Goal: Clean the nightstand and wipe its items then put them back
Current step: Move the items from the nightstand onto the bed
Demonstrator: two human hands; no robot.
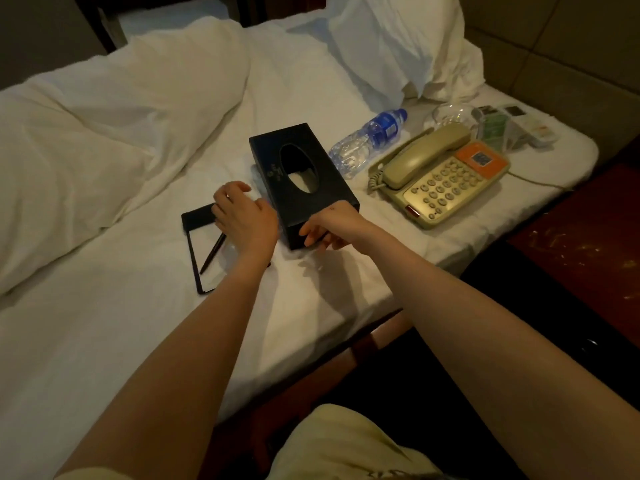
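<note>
A black tissue box [301,174] lies on the white bed sheet [104,334]. My right hand [329,228] reaches over the box's near end, fingers spread across the end face and touching it. My left hand [242,216] hovers just left of the box with its fingers loosely curled and nothing visible in it. It is above a black notepad holder [197,216] that has a dark pen [213,252] lying on it. A beige telephone [440,174], a water bottle [367,140] on its side and a glass ashtray [450,114] rest farther right on the bed.
The dark wooden nightstand top [588,237], speckled with bits of dirt, stands at the right beside the bed. A clear card stand [491,128] and a remote control [533,128] lie by the pillow [398,46]. A bunched duvet [86,133] fills the left.
</note>
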